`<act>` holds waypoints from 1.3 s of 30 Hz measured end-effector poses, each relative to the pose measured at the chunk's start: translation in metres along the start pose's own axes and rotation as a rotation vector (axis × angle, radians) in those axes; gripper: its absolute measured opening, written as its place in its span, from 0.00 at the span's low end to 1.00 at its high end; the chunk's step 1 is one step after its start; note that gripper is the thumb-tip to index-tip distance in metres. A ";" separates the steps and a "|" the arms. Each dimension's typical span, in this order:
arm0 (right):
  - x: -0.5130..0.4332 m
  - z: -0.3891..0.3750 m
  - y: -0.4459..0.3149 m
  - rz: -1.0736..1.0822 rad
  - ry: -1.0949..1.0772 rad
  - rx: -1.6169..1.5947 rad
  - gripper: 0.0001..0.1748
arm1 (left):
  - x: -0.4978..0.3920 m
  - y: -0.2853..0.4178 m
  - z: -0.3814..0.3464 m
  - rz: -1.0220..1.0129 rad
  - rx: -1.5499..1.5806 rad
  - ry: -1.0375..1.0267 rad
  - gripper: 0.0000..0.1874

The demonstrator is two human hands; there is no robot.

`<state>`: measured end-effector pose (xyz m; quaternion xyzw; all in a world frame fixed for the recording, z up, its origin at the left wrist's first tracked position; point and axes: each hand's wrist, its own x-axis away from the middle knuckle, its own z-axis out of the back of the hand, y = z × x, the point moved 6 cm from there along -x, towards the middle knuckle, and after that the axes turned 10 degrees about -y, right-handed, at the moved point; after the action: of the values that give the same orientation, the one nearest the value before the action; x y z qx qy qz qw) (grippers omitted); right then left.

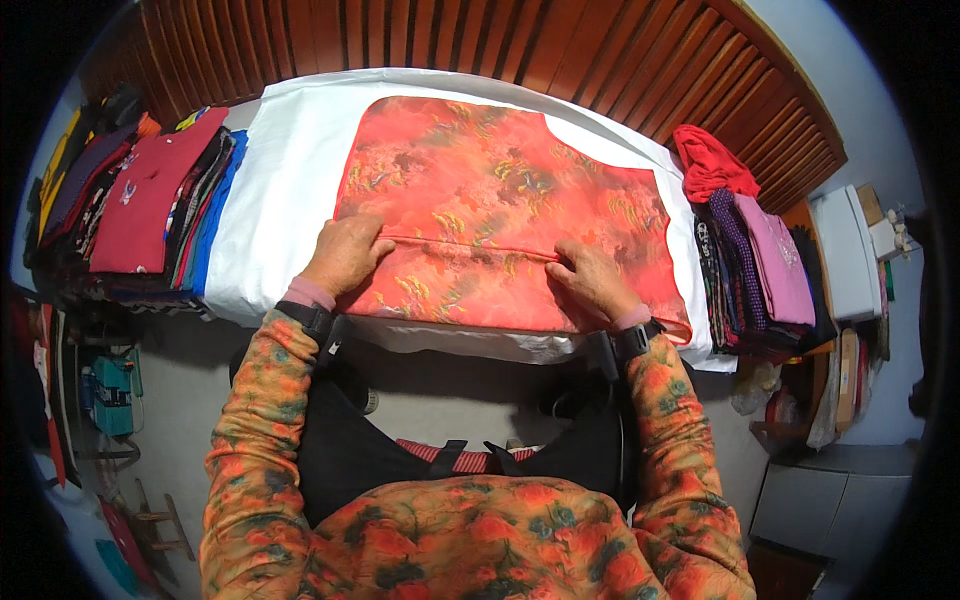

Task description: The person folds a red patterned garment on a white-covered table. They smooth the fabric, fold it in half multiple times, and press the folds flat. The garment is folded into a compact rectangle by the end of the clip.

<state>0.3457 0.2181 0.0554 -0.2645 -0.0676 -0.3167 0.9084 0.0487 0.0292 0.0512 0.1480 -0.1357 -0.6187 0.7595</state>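
Note:
A red patterned garment (pixel 510 180) with narrow red edging lies spread flat on a white cloth (pixel 262 202). Across its nearer part runs a raised fold, which both hands pinch. My left hand (pixel 346 253) grips the fold near the garment's left edge, thumb pointing right. Towards the right, my right hand (pixel 592 276) holds the same fold between thumb and fingers. The garment's lower edge lies along the near side of the white cloth. The layers inside the fold are hidden from view.
Stacked folded clothes (pixel 139 202) stand at the left end of the white cloth. Another clothes stack (pixel 772 262) is at the right, with a crumpled red cloth (pixel 712 161) behind it. Brown slatted wood panelling (pixel 480 37) borders the far side. A small wooden stool (pixel 165 517) is on the floor.

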 end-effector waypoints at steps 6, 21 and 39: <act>-0.003 0.011 0.000 0.033 0.099 0.047 0.15 | 0.002 0.010 -0.004 0.006 -0.228 0.062 0.20; 0.008 -0.087 -0.054 0.227 0.273 0.370 0.41 | 0.015 0.058 -0.074 -0.152 -0.240 -0.085 0.48; 0.019 -0.073 -0.012 0.114 0.237 0.396 0.43 | 0.035 -0.017 -0.057 0.171 -0.330 -0.123 0.53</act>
<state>0.3502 0.1623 0.0043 -0.0458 -0.0062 -0.2743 0.9605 0.0624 -0.0051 -0.0068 -0.0288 -0.0905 -0.5737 0.8135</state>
